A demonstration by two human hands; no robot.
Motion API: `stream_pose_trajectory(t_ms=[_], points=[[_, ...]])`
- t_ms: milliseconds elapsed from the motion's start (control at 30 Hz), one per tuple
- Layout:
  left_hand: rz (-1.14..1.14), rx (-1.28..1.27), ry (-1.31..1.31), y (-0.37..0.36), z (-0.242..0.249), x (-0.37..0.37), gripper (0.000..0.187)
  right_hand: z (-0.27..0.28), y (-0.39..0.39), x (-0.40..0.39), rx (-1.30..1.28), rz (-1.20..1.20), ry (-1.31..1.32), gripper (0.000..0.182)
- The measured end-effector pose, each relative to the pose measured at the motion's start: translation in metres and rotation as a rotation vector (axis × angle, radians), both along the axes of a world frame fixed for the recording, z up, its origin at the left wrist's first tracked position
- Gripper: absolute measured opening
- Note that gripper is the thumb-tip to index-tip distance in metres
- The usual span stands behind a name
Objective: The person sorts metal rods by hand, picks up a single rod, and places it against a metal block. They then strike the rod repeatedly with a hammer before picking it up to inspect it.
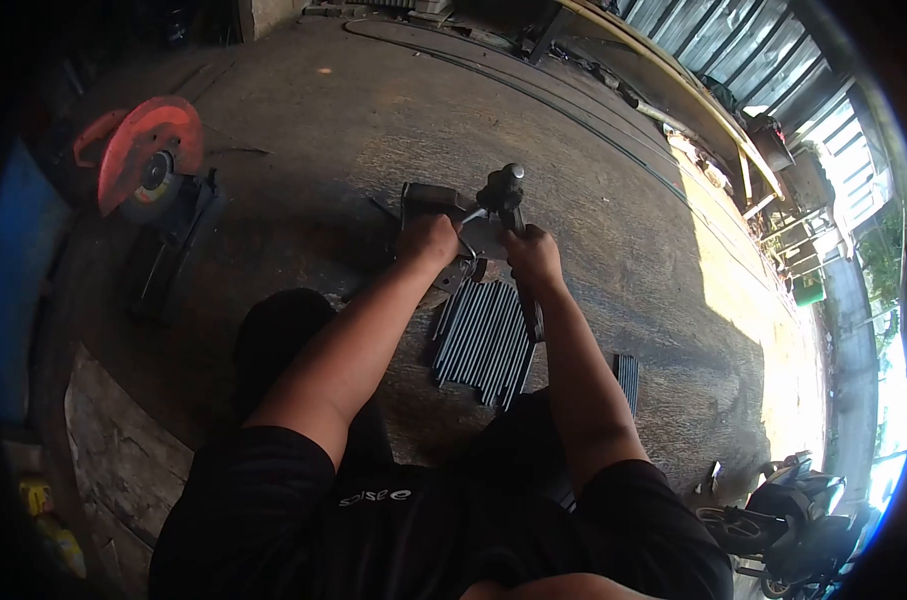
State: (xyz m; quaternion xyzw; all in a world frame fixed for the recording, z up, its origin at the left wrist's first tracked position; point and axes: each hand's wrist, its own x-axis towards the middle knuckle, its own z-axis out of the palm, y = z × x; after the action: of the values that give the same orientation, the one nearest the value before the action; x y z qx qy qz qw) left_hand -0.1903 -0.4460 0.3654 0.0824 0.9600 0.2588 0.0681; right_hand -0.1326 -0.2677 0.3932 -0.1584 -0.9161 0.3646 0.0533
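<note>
My right hand (535, 256) is wrapped round the handle of a hammer (501, 190), whose dark head is raised just beyond my fingers. My left hand (430, 243) is closed on a thin metal rod (476, 215); its bright end shows beside the hammer head. Right behind my left hand stands a dark metal block (434, 196), partly covered by it. A row of straight metal rods (486, 340) lies on the floor between my forearms. Below my left hand is a small metal plate (452, 278), partly hidden.
A red-guarded cut-off saw (154, 160) stands at the left. More rods (626, 380) lie beside my right forearm. Hoses (574, 115) run over the floor (634, 250) at the back. A motorcycle (794, 515) is at lower right, and a long bench (674, 65) stands at upper right.
</note>
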Motion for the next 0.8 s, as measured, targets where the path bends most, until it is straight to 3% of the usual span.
stream_pose_trajectory(t_ms=[133,167,200,300,367,433,467,533,667,800], points=[[-0.048,0.002,-0.004,-0.006,-0.002,-0.008,0.042,0.09,-0.021,0.014,-0.092,-0.053,0.354,0.047],[-0.032,0.001,-0.053,-0.004,0.003,-0.006,0.042,0.111,-0.027,0.018,-0.241,-0.046,0.435,0.043],[-0.019,-0.002,-0.098,-0.003,0.004,-0.005,0.043,0.122,-0.028,0.02,-0.39,-0.044,0.518,0.04],[-0.027,-0.009,-0.082,-0.006,0.006,-0.005,0.043,0.111,-0.021,0.014,-0.47,-0.088,0.599,0.034],[-0.017,-0.017,-0.096,-0.007,0.01,-0.004,0.042,0.059,-0.006,0.001,-0.164,-0.058,0.514,0.037],[-0.015,-0.024,-0.103,-0.005,0.011,0.002,0.042,0.003,0.005,-0.006,0.146,0.009,-0.116,0.046],[-0.043,-0.029,-0.078,-0.007,0.011,0.006,0.041,-0.035,0.016,-0.014,-0.038,-0.041,-0.111,0.044],[-0.048,-0.031,-0.025,-0.012,0.016,0.001,0.041,-0.015,0.015,-0.008,-0.268,-0.089,-0.153,0.045],[-0.034,-0.036,0.015,-0.008,0.001,0.003,0.038,0.03,0.01,0.009,-0.284,-0.062,-0.062,0.044],[-0.076,-0.055,0.004,-0.01,-0.004,0.0,0.038,0.124,-0.009,0.029,-0.347,-0.086,0.348,0.035]])
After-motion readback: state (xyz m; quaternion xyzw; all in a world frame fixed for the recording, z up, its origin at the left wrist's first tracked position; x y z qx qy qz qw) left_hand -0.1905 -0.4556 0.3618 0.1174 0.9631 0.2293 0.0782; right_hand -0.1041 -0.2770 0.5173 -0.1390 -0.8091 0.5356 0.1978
